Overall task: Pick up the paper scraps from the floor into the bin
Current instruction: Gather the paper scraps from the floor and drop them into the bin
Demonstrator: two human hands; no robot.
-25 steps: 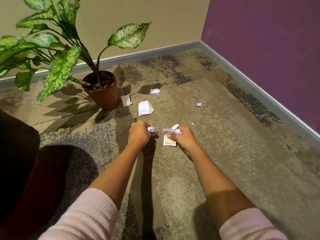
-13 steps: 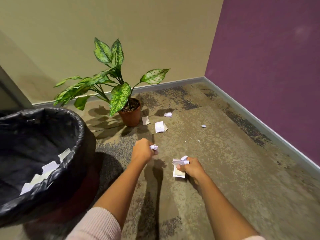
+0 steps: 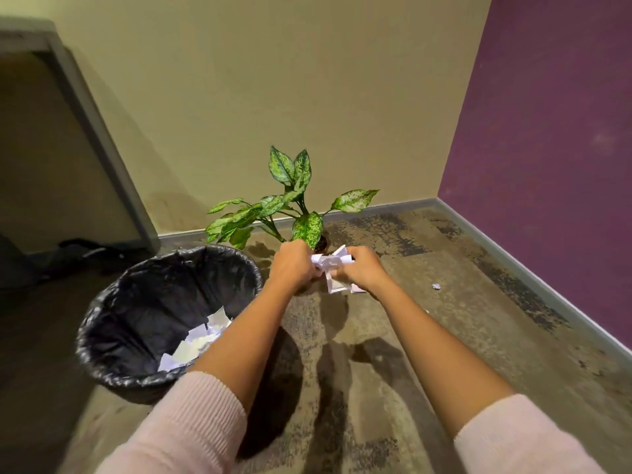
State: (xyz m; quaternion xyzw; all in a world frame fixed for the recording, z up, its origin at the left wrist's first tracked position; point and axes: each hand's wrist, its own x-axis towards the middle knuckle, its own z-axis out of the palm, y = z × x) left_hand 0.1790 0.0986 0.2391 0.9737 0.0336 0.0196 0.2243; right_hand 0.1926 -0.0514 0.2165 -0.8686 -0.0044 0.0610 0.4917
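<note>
Both hands are up in the air, close together, just in front of the potted plant [image 3: 290, 213]. The left hand [image 3: 292, 265] and the right hand [image 3: 362, 271] are both closed on one bunch of paper scraps [image 3: 330, 263]. The bunch sits between the two hands, and both hands touch it. A flat bit hangs down below the bunch.

The bin [image 3: 102, 323] stands on the floor [image 3: 427, 354], on the left side of the plant and nearer to the person. It has a black bag in it. More white paper [image 3: 198, 340] lies in the bottom of it already.

Here is what matters for the next move. The bin's open top lies to the left of the held bunch and lower down. The left hand is the nearer hand to the bin. The left arm already reaches past the bin's rim. So the bunch looks like it must go left and down to land inside the bag. If the hands open too soon, I think the paper would fall on the floor beside the bin.

The job is not done yet. One small crumpled scrap [image 3: 435, 286] lies on the floor, well to the right of the plant, near the purple wall [image 3: 554, 148]. The right hand is the nearer one to that scrap.
</note>
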